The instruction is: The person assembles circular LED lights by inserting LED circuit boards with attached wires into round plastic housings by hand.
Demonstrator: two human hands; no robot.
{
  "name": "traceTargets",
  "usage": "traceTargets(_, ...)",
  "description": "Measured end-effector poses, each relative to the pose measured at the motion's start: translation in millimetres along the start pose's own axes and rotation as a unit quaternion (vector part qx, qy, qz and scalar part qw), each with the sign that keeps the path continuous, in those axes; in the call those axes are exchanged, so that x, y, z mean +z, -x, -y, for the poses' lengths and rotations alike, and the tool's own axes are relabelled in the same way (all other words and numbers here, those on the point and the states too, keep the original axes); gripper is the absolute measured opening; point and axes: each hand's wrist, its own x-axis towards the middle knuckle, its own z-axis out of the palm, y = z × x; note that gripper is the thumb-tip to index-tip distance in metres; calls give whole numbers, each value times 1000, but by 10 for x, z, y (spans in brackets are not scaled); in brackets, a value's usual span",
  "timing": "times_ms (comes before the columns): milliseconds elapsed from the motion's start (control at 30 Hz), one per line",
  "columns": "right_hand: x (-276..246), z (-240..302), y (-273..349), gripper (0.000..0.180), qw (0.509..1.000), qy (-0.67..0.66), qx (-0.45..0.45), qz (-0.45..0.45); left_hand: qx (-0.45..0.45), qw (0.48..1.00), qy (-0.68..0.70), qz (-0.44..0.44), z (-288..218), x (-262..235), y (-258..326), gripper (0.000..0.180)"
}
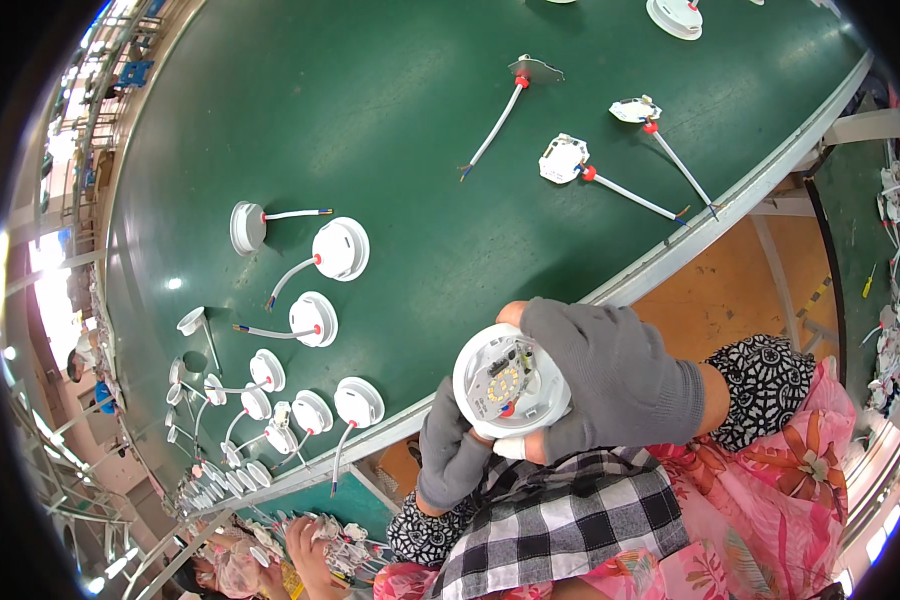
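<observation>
Both hands wear grey gloves and meet around one round white lamp housing (511,381), held just off the near edge of the green belt (390,120). The right hand (610,375) comes in from the right, its back turned up, fingers curled over the housing's right side and clamped on it. The left hand (448,450) rises from below, fingers closed on the housing's lower left rim. The housing faces up like a shallow cup; inside it sits a small board (507,378) with yellow chips and a red spot near its lower edge. Left of the hands, on the belt, lie many white housings with wires (335,250), open sides down. Beyond the hands, farther up the belt, lie loose boards on white wires (566,160).
</observation>
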Motion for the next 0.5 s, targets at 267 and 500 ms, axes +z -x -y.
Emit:
traceTargets(267,36,8,-19,85,999,26,-24,-20,37,998,-39,-21,150,-9,55,54)
traceTargets(500,85,30,-26,88,997,62,-39,-36,59,996,61,-29,222,66,50,59)
